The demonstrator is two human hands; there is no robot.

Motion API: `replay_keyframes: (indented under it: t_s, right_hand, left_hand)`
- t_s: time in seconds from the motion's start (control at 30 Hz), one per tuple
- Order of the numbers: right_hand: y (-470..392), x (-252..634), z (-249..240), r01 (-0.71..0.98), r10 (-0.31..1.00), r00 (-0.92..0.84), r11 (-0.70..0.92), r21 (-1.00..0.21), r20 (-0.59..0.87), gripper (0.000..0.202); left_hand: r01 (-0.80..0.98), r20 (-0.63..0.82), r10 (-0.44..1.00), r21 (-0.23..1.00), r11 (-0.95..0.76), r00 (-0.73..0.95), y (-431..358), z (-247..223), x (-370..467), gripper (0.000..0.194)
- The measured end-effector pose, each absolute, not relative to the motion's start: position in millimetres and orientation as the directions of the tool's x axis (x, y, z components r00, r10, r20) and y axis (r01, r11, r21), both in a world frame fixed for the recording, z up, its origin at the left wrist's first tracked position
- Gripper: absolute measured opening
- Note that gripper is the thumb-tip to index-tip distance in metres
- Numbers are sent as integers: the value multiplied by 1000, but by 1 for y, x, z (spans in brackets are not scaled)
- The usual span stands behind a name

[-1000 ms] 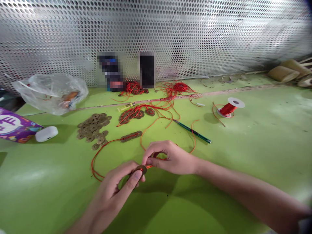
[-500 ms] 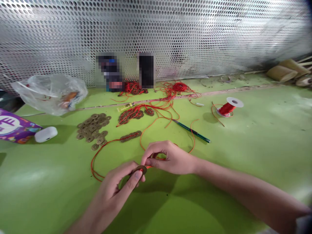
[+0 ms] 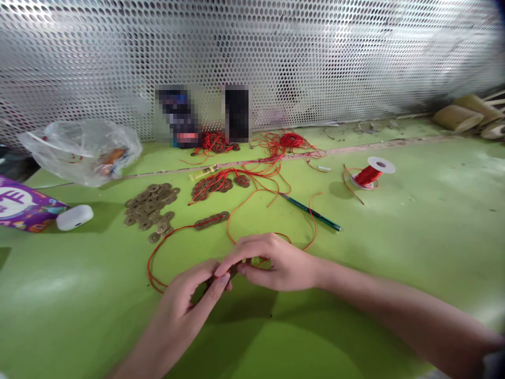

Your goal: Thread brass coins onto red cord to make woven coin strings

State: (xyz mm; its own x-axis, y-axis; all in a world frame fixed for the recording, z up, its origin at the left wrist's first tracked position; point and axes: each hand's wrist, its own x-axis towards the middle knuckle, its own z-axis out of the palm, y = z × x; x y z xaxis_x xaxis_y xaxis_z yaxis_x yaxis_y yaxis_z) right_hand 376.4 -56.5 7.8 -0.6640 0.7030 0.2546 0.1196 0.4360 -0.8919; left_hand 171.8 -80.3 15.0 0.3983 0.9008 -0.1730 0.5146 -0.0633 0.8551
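Observation:
My left hand pinches a round bronze coin between thumb and fingers. Over it, the fingers of my right hand are closed on the coin's far edge, and partly hide it. Red cord passes beneath my right hand; whether its fingers also grip the cord is hidden. Another length of red cord loops from near my left hand to a flat row of overlapping coins on the green table. To the left of that row lies a heap of loose coins with holes.
Corded coins and a tangle of red cord lie at the back. A green pen and a cord spool sit to the right. At left are a plastic bag, a white case and a purple box.
My right hand has shifted slightly left and down. Its fingers have moved from the cord beside the coin onto the coin, covering much of it. My left hand has barely moved.

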Motion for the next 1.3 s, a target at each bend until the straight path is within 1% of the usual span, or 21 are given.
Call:
replay_keyframes:
  t_s: [0.1, 0.3, 0.47, 0.57, 0.67, 0.8, 0.97, 1.1, 1.3]
  right_hand:
    - [-57, 375, 7, 119, 715, -647, 438, -891, 265, 32]
    - [-57, 374, 2, 212, 762, -607, 430, -878, 227, 13]
    - [-57, 374, 2, 259, 788, -586, 405, -877, 191, 7]
    - [-58, 374, 4, 259, 780, -595, 413, -873, 193, 12]
    - [-58, 373, 6, 243, 761, -615, 432, -869, 206, 19]
    - [-57, 373, 6, 211, 741, -624, 464, -860, 247, 18]
    - [-56, 374, 2, 215, 768, -610, 398, -892, 196, 20]
    - [-59, 372, 1, 216, 783, -598, 360, -908, 168, 18]
    - [-63, 370, -1, 266, 785, -570, 455, -850, 242, 17]
  left_hand:
    - [513, -194, 886, 857, -56, 421, -80, 15, 172, 21]
    - [561, -225, 865, 824, -77, 449, -78, 14, 172, 28]
    - [588, -226, 856, 802, -108, 465, -77, 13, 173, 30]
    - [563, -214, 857, 820, -103, 468, -77, 13, 173, 25]
    - [550, -197, 866, 828, -104, 460, -77, 12, 172, 25]
    - [559, -183, 867, 820, -126, 464, -78, 12, 172, 27]
    - [593, -174, 877, 792, -146, 448, -77, 13, 174, 27]
    - [581, -148, 870, 794, -178, 470, -78, 11, 173, 25]
    - [548, -106, 842, 800, -244, 529, -78, -1, 166, 21]
